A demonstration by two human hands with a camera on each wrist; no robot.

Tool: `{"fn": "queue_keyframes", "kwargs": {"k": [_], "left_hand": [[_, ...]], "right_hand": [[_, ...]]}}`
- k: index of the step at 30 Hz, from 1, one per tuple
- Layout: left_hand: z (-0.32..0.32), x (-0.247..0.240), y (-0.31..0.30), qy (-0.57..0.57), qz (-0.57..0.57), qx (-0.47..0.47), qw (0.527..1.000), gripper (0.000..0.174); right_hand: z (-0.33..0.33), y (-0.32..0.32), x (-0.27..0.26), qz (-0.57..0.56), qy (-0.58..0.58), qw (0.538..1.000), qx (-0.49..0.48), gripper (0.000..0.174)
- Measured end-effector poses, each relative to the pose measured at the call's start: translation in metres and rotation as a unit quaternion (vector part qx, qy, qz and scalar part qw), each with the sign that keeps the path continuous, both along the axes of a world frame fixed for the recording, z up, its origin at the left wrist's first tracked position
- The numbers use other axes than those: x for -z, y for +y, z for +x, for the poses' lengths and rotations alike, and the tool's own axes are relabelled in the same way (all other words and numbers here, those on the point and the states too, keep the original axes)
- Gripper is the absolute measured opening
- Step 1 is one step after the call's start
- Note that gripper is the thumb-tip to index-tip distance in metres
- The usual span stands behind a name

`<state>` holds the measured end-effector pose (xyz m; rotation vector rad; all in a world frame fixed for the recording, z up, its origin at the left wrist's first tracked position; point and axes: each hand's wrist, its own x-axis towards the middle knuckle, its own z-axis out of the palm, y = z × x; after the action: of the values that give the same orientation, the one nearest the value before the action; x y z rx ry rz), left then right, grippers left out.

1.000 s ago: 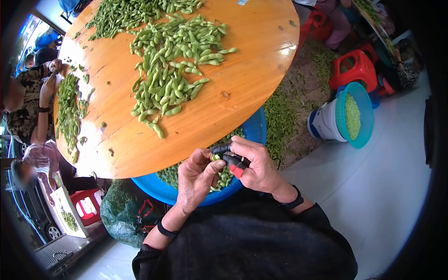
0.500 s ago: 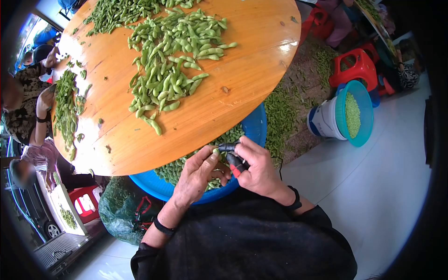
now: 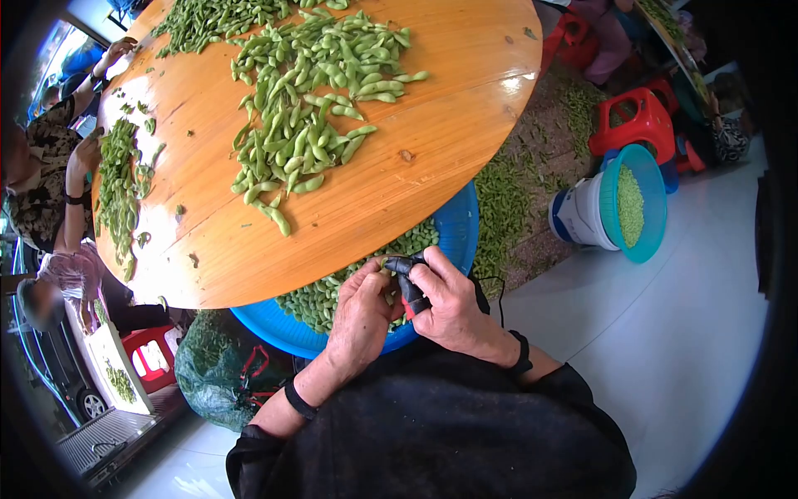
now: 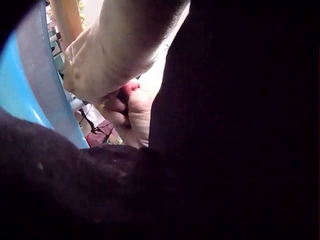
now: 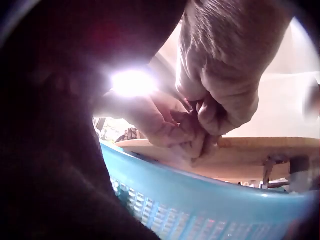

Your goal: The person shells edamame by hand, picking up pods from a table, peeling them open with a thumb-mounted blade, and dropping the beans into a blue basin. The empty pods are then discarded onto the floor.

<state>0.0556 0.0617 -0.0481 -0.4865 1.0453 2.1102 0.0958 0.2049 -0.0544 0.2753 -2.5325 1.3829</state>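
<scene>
Over the blue basin (image 3: 274, 333), both hands meet at a small green soybean pod (image 3: 385, 264), mostly hidden by fingers. My left hand (image 3: 359, 314) pinches it between thumb and curled fingers. My right hand (image 3: 453, 306), with black wrapping on its thumb and forefinger and a bit of red below, grips at the pod's end. Shelled green beans (image 3: 312, 306) lie in the basin below. In the left wrist view, a dark sleeve covers much of the picture beside the left hand (image 4: 115, 50). The right wrist view shows the right hand (image 5: 225, 70) against the other hand's fingers.
A wooden table (image 3: 349, 224) with heaped soybean pods (image 3: 307, 100) overhangs the basin. On the right stand a white bucket (image 3: 578, 214) under a teal basin (image 3: 652, 216) of beans, and a red stool (image 3: 636, 125). A green net bag (image 3: 208, 374) lies left. Other people sit around.
My left hand has turned and shifted slightly, hiding more of the pod. The right hand's wrapped fingers have closed in toward it. At far left, another person's arm has reached out along the table.
</scene>
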Motion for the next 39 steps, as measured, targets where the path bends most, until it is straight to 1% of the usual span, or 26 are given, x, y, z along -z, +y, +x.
{"fn": "queue_keyframes", "kwargs": {"k": [6, 8, 9, 10, 11, 12, 13, 14, 15, 16, 17, 18, 19, 20, 21, 22, 23, 25, 26, 27, 30, 34, 35, 36, 37, 39], "left_hand": [[-0.004, -0.004, 0.007, -0.005, -0.025, 0.009, 1.000, 0.035], [-0.003, -0.002, 0.007, -0.021, -0.025, 0.000, 0.999, 0.036], [-0.001, 0.006, 0.005, -0.021, 0.017, -0.009, 1.000, 0.033], [0.000, 0.012, 0.004, -0.021, 0.060, -0.018, 0.998, 0.030], [0.001, 0.014, 0.001, -0.021, 0.061, -0.017, 0.998, 0.030], [0.001, 0.014, -0.002, 0.011, 0.057, 0.022, 0.998, 0.030], [-0.001, 0.014, -0.007, 0.043, 0.052, 0.062, 0.996, 0.029], [-0.003, 0.014, -0.012, 0.057, 0.008, 0.110, 0.992, 0.024], [-0.003, 0.011, -0.014, 0.059, 0.008, 0.109, 0.992, 0.024], [-0.003, 0.005, -0.017, 0.247, -0.113, 0.204, 0.940, 0.022], [-0.004, -0.004, -0.021, 0.419, -0.230, 0.286, 0.830, 0.020], [-0.006, -0.015, -0.024, 0.480, -0.260, 0.313, 0.777, 0.020], [-0.009, -0.026, -0.030, 0.481, -0.268, 0.309, 0.775, 0.020], [-0.014, -0.036, -0.037, 0.511, -0.263, 0.312, 0.756, 0.022], [-0.019, -0.045, -0.044, 0.540, -0.257, 0.316, 0.736, 0.024], [-0.027, -0.052, -0.053, 0.547, -0.307, 0.290, 0.723, 0.026], [-0.036, -0.057, -0.061, 0.546, -0.393, 0.241, 0.700, 0.030], [-0.060, -0.051, -0.073, 0.577, -0.529, 0.128, 0.609, 0.034], [-0.072, -0.048, -0.077, 0.596, -0.554, 0.106, 0.571, 0.030], [-0.079, -0.043, -0.082, 0.598, -0.555, 0.105, 0.568, 0.030], [-0.092, -0.029, -0.089, 0.631, -0.558, 0.142, 0.521, 0.036], [-0.090, -0.033, -0.079, 0.626, -0.570, 0.118, 0.519, 0.036], [-0.089, -0.037, -0.074, 0.636, -0.559, 0.067, 0.528, 0.032], [-0.087, -0.041, -0.069, 0.644, -0.545, 0.016, 0.536, 0.029], [-0.084, -0.045, -0.067, 0.645, -0.542, 0.017, 0.538, 0.029], [-0.073, -0.048, -0.062, 0.557, -0.454, 0.070, 0.692, 0.021]], "right_hand": [[-0.002, -0.002, 0.007, -0.027, -0.018, 0.999, 0.014, 0.044], [-0.007, 0.001, 0.003, -0.047, -0.029, 0.998, 0.029, 0.034], [-0.009, 0.004, 0.002, -0.047, -0.028, 0.998, 0.029, 0.034], [-0.011, 0.007, 0.000, -0.104, -0.069, 0.992, 0.032, 0.029], [-0.012, 0.009, -0.001, -0.160, -0.110, 0.980, 0.036, 0.024], [-0.010, 0.010, 0.004, -0.255, -0.175, 0.949, 0.054, 0.018], [-0.009, 0.014, -0.002, -0.308, -0.226, 0.923, 0.054, 0.021], [-0.008, 0.020, -0.004, -0.293, -0.228, 0.926, 0.066, 0.016], [-0.007, 0.026, -0.004, -0.279, -0.228, 0.930, 0.076, 0.012], [-0.006, 0.035, -0.005, -0.285, -0.216, 0.931, 0.075, 0.003], [-0.007, 0.042, -0.015, -0.289, -0.221, 0.924, 0.116, 0.007], [-0.006, 0.052, -0.017, -0.269, -0.201, 0.929, 0.155, 0.006], [-0.009, 0.069, -0.016, -0.085, -0.115, 0.973, 0.180, 0.010], [-0.012, 0.079, -0.032, 0.066, -0.083, 0.975, 0.195, 0.024], [-0.010, 0.088, -0.030, 0.119, -0.075, 0.964, 0.224, 0.035], [-0.007, 0.100, -0.027, 0.139, -0.084, 0.960, 0.230, 0.037], [-0.005, 0.106, -0.024, 0.161, -0.092, 0.954, 0.237, 0.040], [-0.004, 0.103, -0.031, 0.153, -0.096, 0.955, 0.234, 0.040], [-0.003, 0.101, -0.034, 0.147, -0.104, 0.955, 0.236, 0.041], [-0.003, 0.097, -0.034, 0.145, -0.101, 0.955, 0.236, 0.041], [-0.007, 0.085, -0.031, 0.108, -0.078, 0.969, 0.210, 0.039], [-0.014, 0.065, -0.034, 0.053, -0.056, 0.983, 0.165, 0.038], [-0.015, 0.060, -0.036, 0.040, -0.073, 0.986, 0.147, 0.040], [-0.017, 0.054, -0.036, 0.022, -0.056, 0.991, 0.123, 0.042], [-0.019, 0.047, -0.035, 0.005, -0.039, 0.994, 0.099, 0.045], [-0.020, 0.033, -0.044, -0.056, -0.068, 0.995, 0.044, 0.049]]}}
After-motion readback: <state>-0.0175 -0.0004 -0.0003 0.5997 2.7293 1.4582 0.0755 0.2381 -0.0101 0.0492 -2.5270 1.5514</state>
